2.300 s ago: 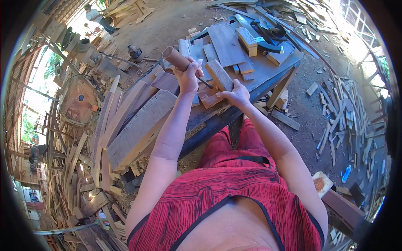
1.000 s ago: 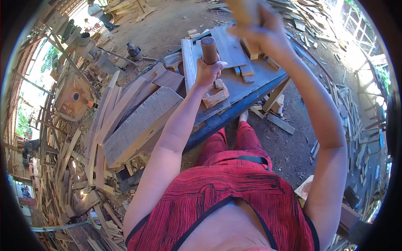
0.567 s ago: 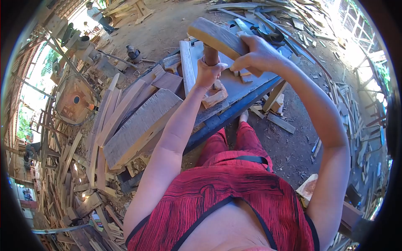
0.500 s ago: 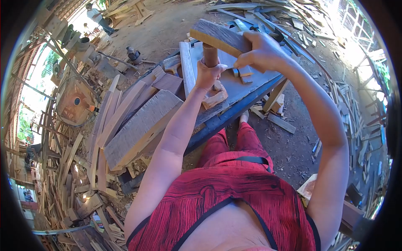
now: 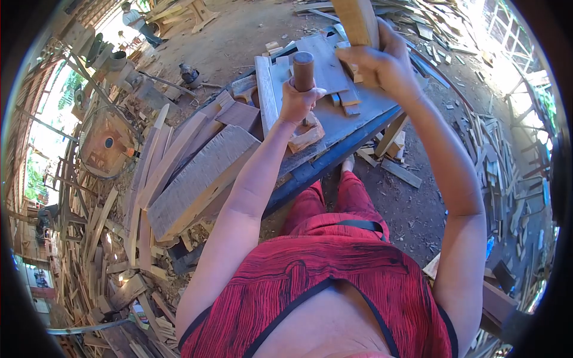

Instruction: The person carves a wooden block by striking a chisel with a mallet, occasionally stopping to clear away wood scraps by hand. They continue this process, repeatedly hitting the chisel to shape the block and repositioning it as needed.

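Note:
My left hand [image 5: 296, 104] is wrapped round the thick wooden handle of a chisel [image 5: 303, 68], which stands nearly upright. Below the fist a bit of the dark blade shows, its tip against a small wooden workpiece [image 5: 307, 138] on the workbench [image 5: 377, 106]. My right hand [image 5: 387, 64] grips a wooden block [image 5: 357, 22], raised up and to the right of the chisel, apart from it. The block's far end runs out of the top of the view. Flat boards [image 5: 322, 62] and small offcuts lie on the bench beyond my hands.
A large squared timber [image 5: 203, 176] and several long pieces lie left of the bench. A handsaw handle [image 5: 246, 95] shows by the bench's left side. Scrap wood [image 5: 113, 286] is heaped at left and right. Another person [image 5: 138, 25] is far off at upper left.
The wooden block in my right hand has lifted from the chisel's top, up and to the right, and turned more upright. My left hand keeps the chisel in nearly the same place.

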The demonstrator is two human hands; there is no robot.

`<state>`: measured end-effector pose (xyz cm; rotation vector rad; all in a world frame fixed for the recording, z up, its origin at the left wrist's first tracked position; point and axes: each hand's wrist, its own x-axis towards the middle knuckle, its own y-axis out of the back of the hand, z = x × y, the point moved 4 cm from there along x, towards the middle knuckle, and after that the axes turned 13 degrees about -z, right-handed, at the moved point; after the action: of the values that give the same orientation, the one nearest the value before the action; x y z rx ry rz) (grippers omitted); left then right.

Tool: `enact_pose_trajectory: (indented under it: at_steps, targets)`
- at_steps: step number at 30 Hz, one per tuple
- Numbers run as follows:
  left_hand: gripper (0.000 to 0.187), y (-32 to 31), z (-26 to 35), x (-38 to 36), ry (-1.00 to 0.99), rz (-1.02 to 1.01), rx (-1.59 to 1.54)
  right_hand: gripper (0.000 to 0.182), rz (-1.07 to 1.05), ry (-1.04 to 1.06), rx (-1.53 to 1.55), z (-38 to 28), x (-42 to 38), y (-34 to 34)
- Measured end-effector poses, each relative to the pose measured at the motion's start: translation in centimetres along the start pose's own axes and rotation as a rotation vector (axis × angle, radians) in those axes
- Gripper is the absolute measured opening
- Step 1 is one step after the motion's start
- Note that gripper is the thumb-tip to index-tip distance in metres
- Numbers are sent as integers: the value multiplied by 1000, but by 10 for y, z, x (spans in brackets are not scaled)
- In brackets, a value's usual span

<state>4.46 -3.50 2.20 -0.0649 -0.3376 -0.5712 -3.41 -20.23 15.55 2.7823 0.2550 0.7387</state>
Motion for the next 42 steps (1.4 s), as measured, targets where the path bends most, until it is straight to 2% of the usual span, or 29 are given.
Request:
enact_pose_trajectory:
  at_steps: [2, 3, 4, 6, 7, 8, 10, 12, 14, 16, 19, 20, 21, 22, 23, 31, 33, 38, 42]
  targets:
    - [16, 0, -3, 0, -27, -4, 4, 45, -27, -77, -91, 43, -8, -13]
    - [16, -2, -1, 1, -53, -8, 4, 47, -144, -188, -282, 51, -12, -21]
    - [16, -2, -1, -1, -54, -14, 5, 47, -137, -188, -282, 53, -17, -17]
    - [17, 8, 0, -6, -18, 40, -41, 49, -138, -403, -144, 64, -26, -14]
    - [16, 13, -1, -8, -34, 72, -38, 49, -89, -477, 32, 78, -32, -18]
    - [16, 13, -3, -9, -31, 75, -39, 49, -91, -480, 33, 92, -37, -26]
    - [16, 19, -5, -11, -85, 207, -74, 50, 105, -408, 141, 127, -50, -42]
    - [17, 20, -7, -14, -103, 256, -70, 53, 144, -384, 121, 161, -63, -63]
    - [18, 18, -9, -15, -111, 306, -67, 66, 0, -702, -170, 194, -75, -82]
    - [20, 22, -12, -20, -156, 557, -53, 69, 11, -735, -180, 216, -81, -102]
    - [22, 29, -14, -25, -184, 665, -75, 71, 36, -788, -258, 213, -79, -114]
    - [22, 31, -15, -27, -181, 664, -77, 69, 52, -811, -326, 209, -78, -113]
    - [22, 31, -14, -29, -176, 572, -134, 69, 55, -816, -326, 210, -78, -114]
    - [22, 33, -13, -34, -171, 478, -191, 69, 37, -813, -327, 213, -77, -115]
    - [21, 40, -14, -38, -165, 294, -274, 69, 28, -810, -331, 216, -77, -111]
    - [20, 43, 11, -29, -231, 271, -395, 69, 32, -833, -331, 211, -78, -112]
    - [19, 38, 10, -23, -185, 182, -239, 69, 40, -821, -338, 212, -78, -111]
    - [18, 29, -4, -14, -193, 156, -303, 70, 41, -814, -330, 209, -78, -110]
    - [17, 25, -10, -9, -122, 114, -217, 70, 51, -803, -338, 212, -79, -110]
